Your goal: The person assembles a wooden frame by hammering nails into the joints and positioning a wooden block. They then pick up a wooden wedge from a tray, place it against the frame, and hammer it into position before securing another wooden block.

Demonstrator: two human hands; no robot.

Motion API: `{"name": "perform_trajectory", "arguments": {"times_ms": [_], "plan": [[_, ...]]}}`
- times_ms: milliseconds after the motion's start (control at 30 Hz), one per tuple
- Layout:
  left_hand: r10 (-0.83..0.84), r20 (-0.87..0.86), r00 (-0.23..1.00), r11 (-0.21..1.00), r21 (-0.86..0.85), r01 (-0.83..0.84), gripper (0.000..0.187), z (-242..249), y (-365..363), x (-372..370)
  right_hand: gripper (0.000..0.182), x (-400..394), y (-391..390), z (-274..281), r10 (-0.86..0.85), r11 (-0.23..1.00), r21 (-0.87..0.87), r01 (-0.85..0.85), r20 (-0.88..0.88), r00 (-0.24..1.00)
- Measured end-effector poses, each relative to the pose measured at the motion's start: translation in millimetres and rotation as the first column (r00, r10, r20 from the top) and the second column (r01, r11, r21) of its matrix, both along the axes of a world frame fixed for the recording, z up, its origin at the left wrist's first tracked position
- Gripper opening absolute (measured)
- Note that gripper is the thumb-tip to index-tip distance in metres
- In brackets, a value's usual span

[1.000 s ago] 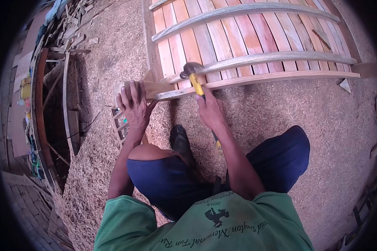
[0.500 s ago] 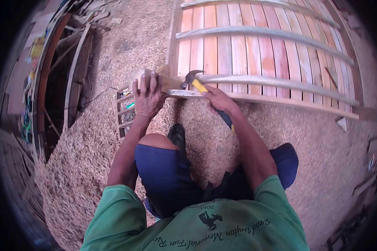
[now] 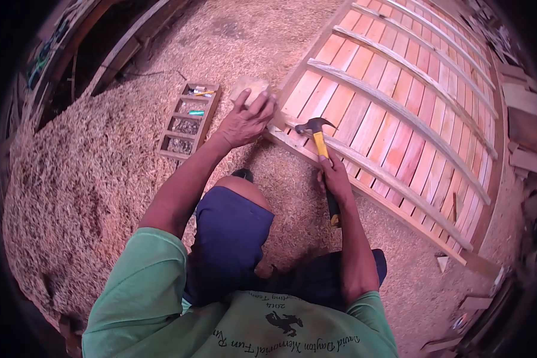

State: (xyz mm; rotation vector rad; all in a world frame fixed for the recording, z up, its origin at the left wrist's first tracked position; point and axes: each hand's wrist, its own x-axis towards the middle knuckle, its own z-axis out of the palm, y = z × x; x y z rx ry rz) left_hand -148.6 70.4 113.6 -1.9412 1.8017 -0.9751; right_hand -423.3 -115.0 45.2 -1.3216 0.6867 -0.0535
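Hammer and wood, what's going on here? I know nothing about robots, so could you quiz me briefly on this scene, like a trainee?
1. Multiple choice: the hammer in the right hand has a handle coloured: A) yellow and black; B) red and white; C) green all over.
2. True or false: the left hand is on a piece of wood.
3. Fill in the blank: the divided wooden tray lies on a layer of wood ____.

Key: 1. A; 2. True; 3. shavings.
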Motion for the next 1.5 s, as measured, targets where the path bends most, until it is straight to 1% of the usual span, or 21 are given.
{"name": "perform_trajectory", "arguments": {"times_ms": [33, 67, 133, 200, 233, 267, 300, 400, 433, 500, 600, 633, 700, 800, 900, 1000, 1100, 1200, 1300, 1400, 1500], "plan": [[-0.019, -0.001, 1.000, 1.000, -0.024, 0.019, 0.091, -0.7, -0.4, 0.7, 0.055, -0.6, -2.6, 5.2, -0.007, 1.000, 0.005, 0.007, -0.003, 1.000], [-0.043, -0.007, 0.999, 0.998, -0.038, 0.043, 0.079, -1.2, -0.4, 1.0, 0.055, -1.5, -4.5, 6.5, -0.019, 1.000, 0.011, 0.019, -0.006, 1.000], [-0.098, -0.007, 0.995, 0.993, -0.068, 0.097, 0.058, 0.3, -1.2, 3.9, 0.047, 5.4, -3.8, 1.2, -0.078, 0.997, -0.023, 0.078, -0.004, 0.997], [-0.101, -0.010, 0.995, 0.992, -0.070, 0.100, 0.054, -0.4, 0.4, 2.4, 0.042, 11.8, 5.6, -2.8, -0.163, 0.983, -0.081, 0.164, 0.021, 0.986], [-0.100, 0.002, 0.995, 0.992, -0.075, 0.100, 0.053, -1.4, 0.2, 2.5, 0.039, 9.9, 15.6, -7.2, -0.170, 0.935, -0.314, 0.163, 0.007, 0.985], [-0.101, 0.018, 0.995, 0.991, -0.082, 0.103, 0.053, -1.2, -1.5, 4.6, 0.036, 2.5, 29.2, -12.7, -0.181, 0.833, -0.532, 0.154, 0.001, 0.983], [-0.038, 0.098, 0.994, 0.999, -0.035, 0.042, 0.061, -4.8, -0.6, 5.6, 0.034, -4.9, 38.1, -17.1, -0.193, 0.681, -0.719, 0.136, 0.002, 0.981], [-0.070, 0.113, 0.991, 0.997, -0.037, 0.075, 0.060, -4.6, 0.4, 9.0, 0.026, -34.0, 57.5, -21.1, -0.070, 0.672, -0.740, -0.004, -0.069, 0.995], [-0.071, 0.123, 0.990, 0.997, -0.021, 0.074, 0.059, -1.8, 1.4, 8.8, 0.027, -38.5, 59.9, -21.7, -0.012, 0.636, -0.770, -0.053, -0.078, 0.997], [-0.057, 0.107, 0.993, 0.998, -0.031, 0.061, 0.058, -4.0, 0.6, 5.5, 0.029, -41.0, 60.7, -14.8, 0.102, 0.544, -0.828, -0.136, -0.095, 0.990], [-0.036, 0.107, 0.994, 0.999, -0.021, 0.039, 0.059, -3.5, 0.6, 5.8, 0.035, -26.9, 47.9, 5.1, 0.315, 0.390, -0.881, -0.266, -0.144, 0.938], [-0.031, 0.109, 0.994, 0.999, -0.012, 0.032, 0.060, -3.4, -0.2, 4.7, 0.037, -21.3, 42.3, 3.1, 0.339, 0.342, -0.892, -0.296, -0.177, 0.924], [-0.058, 0.052, 0.997, 0.996, -0.059, 0.061, 0.059, -2.9, -2.5, 3.6, 0.042, -10.3, 30.9, -6.3, 0.384, 0.241, -0.905, -0.351, -0.243, 0.891], [-0.063, -0.007, 0.998, 0.995, -0.073, 0.063, 0.059, -2.4, -1.5, -0.4, 0.043, 1.1, 36.8, -16.9, 0.279, 0.271, -0.918, -0.289, -0.212, 0.937], [-0.052, 0.011, 0.999, 0.996, -0.072, 0.053, 0.058, -2.1, -2.0, -0.2, 0.043, -2.3, 48.9, -11.4, 0.336, 0.312, -0.902, -0.298, -0.188, 0.923], [-0.054, 0.012, 0.998, 0.994, -0.090, 0.055, 0.058, -1.9, -2.2, -0.5, 0.044, 0.0, 42.5, -5.0, 0.358, 0.254, -0.922, -0.292, -0.191, 0.914], [-0.049, -0.009, 0.999, 0.994, -0.096, 0.047, 0.058, -2.1, -2.5, -5.4, 0.044, 3.0, 46.6, -8.6, 0.248, 0.325, -0.908, -0.266, -0.190, 0.950], [-0.034, -0.001, 0.999, 0.996, -0.083, 0.034, 0.058, -1.3, -2.4, -4.5, 0.044, -3.4, 47.8, -6.3, 0.317, 0.373, -0.894, -0.249, -0.129, 0.939], [-0.030, -0.040, 0.999, 0.996, -0.084, 0.027, 0.058, -1.5, -1.7, -5.3, 0.044, 1.7, 45.8, -6.6, 0.240, 0.386, -0.882, -0.271, -0.188, 0.953], [-0.037, -0.044, 0.998, 0.995, -0.093, 0.032, 0.058, -0.8, -4.6, -6.3, 0.045, -0.1, 61.6, -14.4, 0.225, 0.453, -0.864, -0.221, -0.129, 0.966], [-0.044, -0.069, 0.997, 0.995, -0.093, 0.037, 0.058, -0.4, -3.2, -5.8, 0.045, -2.1, 54.6, -16.0, 0.298, 0.415, -0.880, -0.229, -0.106, 0.949]]}}
